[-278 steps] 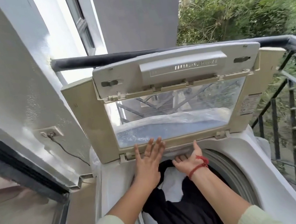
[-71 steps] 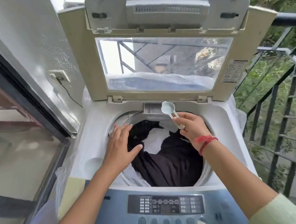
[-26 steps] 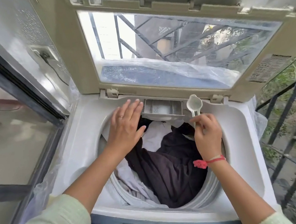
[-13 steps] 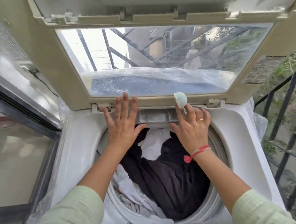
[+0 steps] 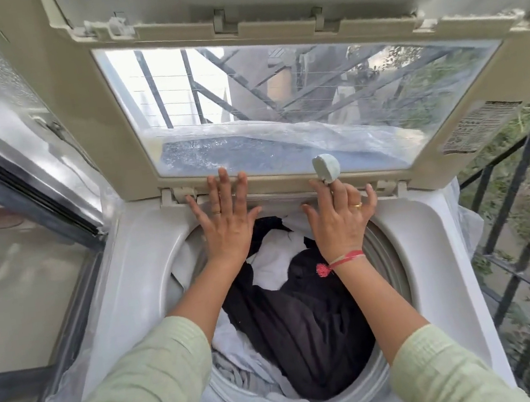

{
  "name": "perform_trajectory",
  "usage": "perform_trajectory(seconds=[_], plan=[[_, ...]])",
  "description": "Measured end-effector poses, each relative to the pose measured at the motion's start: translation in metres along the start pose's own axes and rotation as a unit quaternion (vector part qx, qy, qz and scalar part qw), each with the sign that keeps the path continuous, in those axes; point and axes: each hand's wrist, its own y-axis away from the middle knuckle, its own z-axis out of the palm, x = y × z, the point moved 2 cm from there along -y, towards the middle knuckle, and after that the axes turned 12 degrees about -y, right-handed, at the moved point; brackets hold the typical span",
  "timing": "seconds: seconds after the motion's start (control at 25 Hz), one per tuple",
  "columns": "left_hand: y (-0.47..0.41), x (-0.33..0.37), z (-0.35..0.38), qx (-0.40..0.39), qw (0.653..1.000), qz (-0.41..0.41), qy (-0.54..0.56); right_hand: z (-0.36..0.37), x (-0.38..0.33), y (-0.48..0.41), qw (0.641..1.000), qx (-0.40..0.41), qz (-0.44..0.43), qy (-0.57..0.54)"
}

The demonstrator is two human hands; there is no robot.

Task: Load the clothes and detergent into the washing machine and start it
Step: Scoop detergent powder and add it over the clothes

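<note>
Head view: the washing machine (image 5: 135, 251) has its lid (image 5: 122, 125) raised, and dark and white clothes (image 5: 306, 323) lie in the drum (image 5: 386, 252). The left hand (image 5: 226, 222) presses flat on the rear rim, fingers spread. The right hand (image 5: 341, 224), fingers mostly straight, pinches a pale scoop (image 5: 326, 168) at that rim. Judgement: the detergent step is ending. Next comes clearing both hands, lowering the lid and reaching the controls, which are out of frame.

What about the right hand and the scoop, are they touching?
Touching. The head view shows the right hand pinching the scoop between its fingers.
</note>
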Motion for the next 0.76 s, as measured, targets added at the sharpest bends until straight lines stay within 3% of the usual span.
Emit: perform_trajectory(seconds=[0.2,0.32,0.48,0.56,0.68,0.76], plan=[[0.006,0.0,-0.026,-0.064,0.998,0.019,0.02,-0.028,-0.013,0.005,0.996,-0.002,0.044,-0.083],[0.032,-0.009,-0.062,-0.122,0.988,0.055,0.075,-0.072,-0.03,0.019,0.967,-0.077,0.076,-0.229],[0.079,-0.038,-0.118,-0.216,0.949,0.072,0.218,-0.14,-0.053,0.048,0.845,-0.246,0.188,-0.435],[0.101,-0.057,-0.147,-0.217,0.941,0.071,0.249,-0.173,-0.069,0.064,0.776,-0.29,0.25,-0.501],[0.133,-0.081,-0.181,-0.208,0.944,0.046,0.251,-0.207,-0.093,0.081,0.635,-0.35,0.344,-0.597],[0.161,-0.099,-0.206,-0.19,0.946,-0.002,0.262,-0.222,-0.11,0.086,0.58,-0.386,0.368,-0.615]])
